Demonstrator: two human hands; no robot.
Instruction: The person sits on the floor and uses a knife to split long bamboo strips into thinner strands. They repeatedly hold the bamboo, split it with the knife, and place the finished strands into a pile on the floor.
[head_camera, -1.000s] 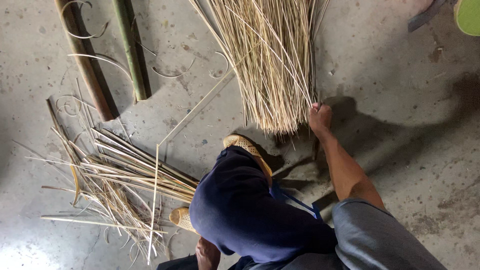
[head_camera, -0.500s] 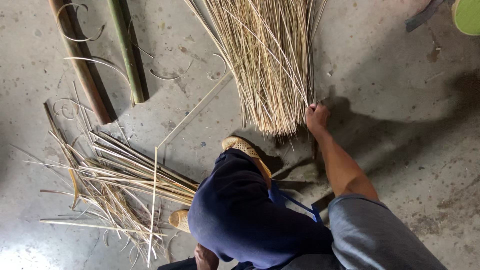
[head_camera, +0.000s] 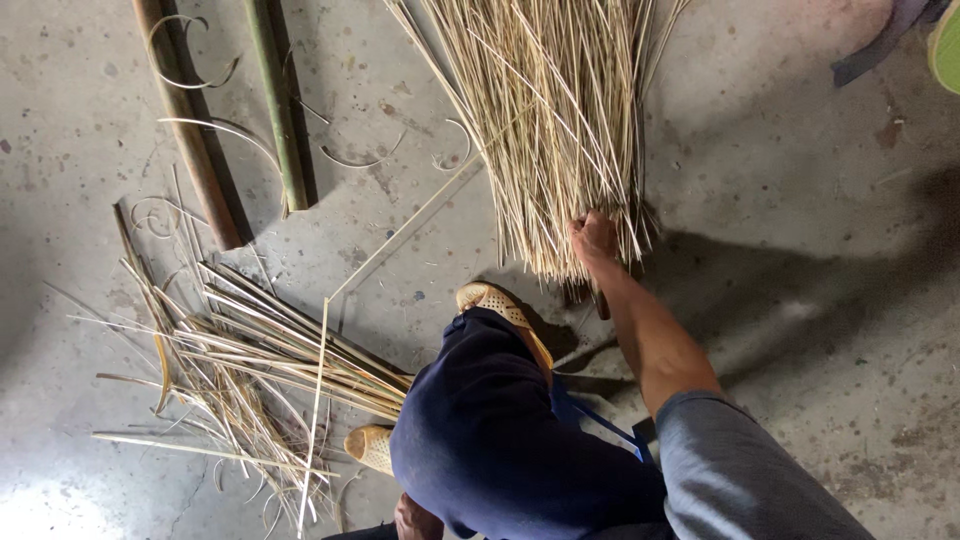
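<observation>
Head view: right hand (head_camera: 596, 240) is closed on the near ends of the pale bundle of thin bamboo splints (head_camera: 550, 120) lying far-centre on the grey concrete floor (head_camera: 800, 200). Left hand (head_camera: 415, 518) is mostly hidden, grip cannot be told. Gathering step judged; a firm, even grasp is needed. No containers seen.

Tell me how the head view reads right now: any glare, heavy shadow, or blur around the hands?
Head view: sharp overall; the right hand at the bundle of thin strips shows clearly. A broad soft shadow lies across the concrete floor to its right. A washed-out bright patch sits at the bottom left corner. The left hand is cut off by the frame's bottom edge, in shade.
</observation>
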